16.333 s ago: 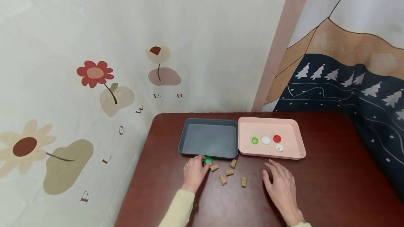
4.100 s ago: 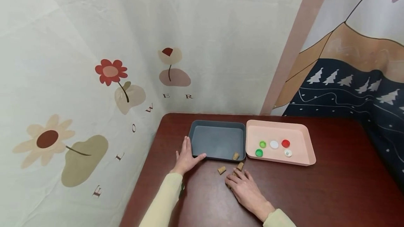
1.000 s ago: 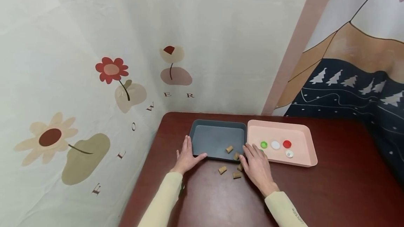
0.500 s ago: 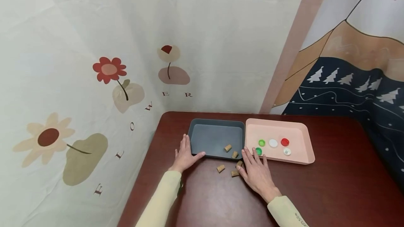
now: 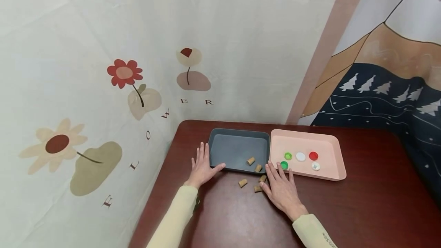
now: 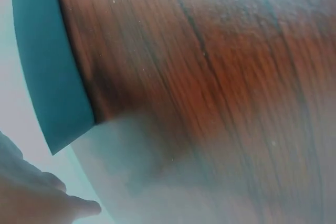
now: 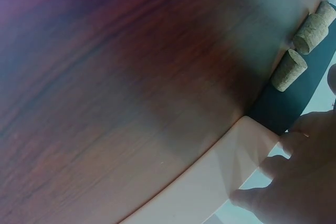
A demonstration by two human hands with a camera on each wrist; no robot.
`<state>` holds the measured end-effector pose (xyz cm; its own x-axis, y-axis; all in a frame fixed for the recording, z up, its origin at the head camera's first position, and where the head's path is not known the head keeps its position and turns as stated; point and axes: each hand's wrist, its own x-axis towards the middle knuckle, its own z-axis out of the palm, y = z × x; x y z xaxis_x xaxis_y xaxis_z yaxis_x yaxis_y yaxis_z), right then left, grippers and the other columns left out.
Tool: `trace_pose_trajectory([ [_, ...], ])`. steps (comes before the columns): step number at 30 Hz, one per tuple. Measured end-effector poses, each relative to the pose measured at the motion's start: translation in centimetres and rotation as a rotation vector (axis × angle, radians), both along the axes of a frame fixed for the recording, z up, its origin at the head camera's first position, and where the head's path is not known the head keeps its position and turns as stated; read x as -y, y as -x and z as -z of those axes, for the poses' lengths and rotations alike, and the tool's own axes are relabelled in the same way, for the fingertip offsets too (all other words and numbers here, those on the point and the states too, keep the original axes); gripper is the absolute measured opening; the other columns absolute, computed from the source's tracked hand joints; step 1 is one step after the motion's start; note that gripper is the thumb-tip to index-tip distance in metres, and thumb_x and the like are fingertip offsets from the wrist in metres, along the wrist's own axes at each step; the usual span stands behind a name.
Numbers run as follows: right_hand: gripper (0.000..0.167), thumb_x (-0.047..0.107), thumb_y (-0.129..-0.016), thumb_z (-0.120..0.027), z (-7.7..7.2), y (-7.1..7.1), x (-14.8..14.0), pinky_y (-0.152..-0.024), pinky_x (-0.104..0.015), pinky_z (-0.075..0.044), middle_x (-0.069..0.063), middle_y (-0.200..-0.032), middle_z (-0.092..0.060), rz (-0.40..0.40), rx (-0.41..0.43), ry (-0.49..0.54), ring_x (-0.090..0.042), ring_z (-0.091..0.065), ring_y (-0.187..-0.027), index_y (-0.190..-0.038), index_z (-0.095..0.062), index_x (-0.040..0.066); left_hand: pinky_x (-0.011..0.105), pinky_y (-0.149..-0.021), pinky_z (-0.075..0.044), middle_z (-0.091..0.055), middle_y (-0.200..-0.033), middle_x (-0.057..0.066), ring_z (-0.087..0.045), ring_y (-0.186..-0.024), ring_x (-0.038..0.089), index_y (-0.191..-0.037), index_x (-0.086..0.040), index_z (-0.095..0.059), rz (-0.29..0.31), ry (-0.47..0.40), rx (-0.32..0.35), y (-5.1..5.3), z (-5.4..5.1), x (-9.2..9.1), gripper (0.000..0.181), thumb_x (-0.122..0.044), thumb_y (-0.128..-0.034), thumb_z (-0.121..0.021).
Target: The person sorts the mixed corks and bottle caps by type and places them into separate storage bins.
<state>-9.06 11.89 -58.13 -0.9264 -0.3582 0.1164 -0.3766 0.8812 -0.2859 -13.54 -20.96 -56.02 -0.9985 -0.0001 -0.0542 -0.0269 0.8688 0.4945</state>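
My left hand (image 5: 201, 169) lies with fingers spread at the left front corner of the dark grey tray (image 5: 237, 144), its thumb along the front rim. Straight fingers of my right hand (image 5: 282, 192) rest at the pink tray's (image 5: 330, 152) front left corner, where the trays meet. Inside the grey tray lie two corks, one cork (image 5: 250, 161) behind another cork (image 5: 258, 168). Three more are on the table: a cork (image 5: 242, 183) apart on the left, a cork (image 5: 262, 179) by the tray's front, and a cork (image 5: 258, 189) beside my right thumb. Neither hand grips anything.
The pink tray holds several bottle caps: a light green cap (image 5: 288, 156), a green cap (image 5: 284, 165), a white cap (image 5: 301, 157), a red cap (image 5: 313, 156) and a pale cap (image 5: 316, 166). A printed curtain (image 5: 241, 49) hangs behind the dark red table (image 5: 372, 186).
Since the oldest frame, the green cap has moved into the pink tray and two corks into the grey one. Over the last second, my right hand has spread slightly, uncovering the green cap.
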Motion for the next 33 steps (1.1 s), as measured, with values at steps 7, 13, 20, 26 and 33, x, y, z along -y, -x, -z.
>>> trace_pose_trajectory([
  [7, 0.072, 0.048, -0.103, -0.058, 0.1, -0.1, -0.1, -0.118, -0.07, -0.017, -0.012, -0.166, -0.035, -0.001, 0.01, -0.003, -0.039, -0.027, -0.154, -0.159, -0.041, 0.005, 0.066, -0.12, -0.015, -0.012, -0.173, 0.016, -0.012, -0.158, 0.039, -0.165, -0.005, -0.021, 0.031, -0.033, -0.148, -1.3, -0.7, -0.1, 0.105, -0.062, -0.091, -0.069],
  [13, 0.072, 0.047, -0.103, -0.059, 0.1, -0.1, -0.2, -0.117, -0.07, -0.017, -0.012, -0.165, -0.036, 0.001, -0.002, -0.004, -0.039, -0.027, -0.154, -0.158, -0.042, 0.005, 0.065, -0.115, -0.032, -0.034, -0.164, 0.019, -0.034, -0.149, 0.043, -0.154, -0.001, -0.045, 0.152, -0.038, -0.427, -2.7, -0.8, -1.0, 0.08, -0.04, -0.092, -0.076],
  [20, 0.067, 0.042, -0.104, -0.059, 0.0, -0.1, -0.2, -0.117, -0.07, -0.018, -0.012, -0.165, -0.037, -0.005, -0.016, 0.009, -0.039, -0.029, -0.153, -0.158, -0.043, 0.005, 0.059, -0.106, -0.044, -0.048, -0.155, 0.018, -0.047, -0.141, 0.039, -0.144, -0.001, -0.055, 0.283, 0.018, -0.622, -4.4, -0.2, -2.4, 0.065, -0.039, -0.0944, -0.074],
  [26, 0.059, 0.034, -0.107, -0.054, 0.3, -0.1, -0.3, -0.118, -0.07, -0.018, -0.01, -0.165, -0.038, -0.007, -0.025, 0.002, -0.039, -0.03, -0.153, -0.157, -0.045, 0.005, 0.06, -0.104, -0.047, -0.052, -0.152, 0.017, -0.049, -0.139, 0.039, -0.144, -0.002, -0.056, 0.357, 0.061, -0.592, -5.6, 0.0, -3.7, 0.065, -0.034, -0.0914, -0.078],
  [33, 0.059, 0.035, -0.107, -0.053, 0.3, -0.1, -0.2, -0.118, -0.07, -0.017, -0.01, -0.165, -0.037, -0.011, -0.022, 0.012, -0.039, -0.029, -0.153, -0.157, -0.044, 0.005, 0.053, -0.106, -0.047, -0.056, -0.146, 0.013, -0.053, -0.136, 0.033, -0.138, -0.006, -0.062, 0.53, 0.152, -0.641, -5.9, 0.1, -4.8, 0.055, -0.033, -0.0926, -0.077],
])
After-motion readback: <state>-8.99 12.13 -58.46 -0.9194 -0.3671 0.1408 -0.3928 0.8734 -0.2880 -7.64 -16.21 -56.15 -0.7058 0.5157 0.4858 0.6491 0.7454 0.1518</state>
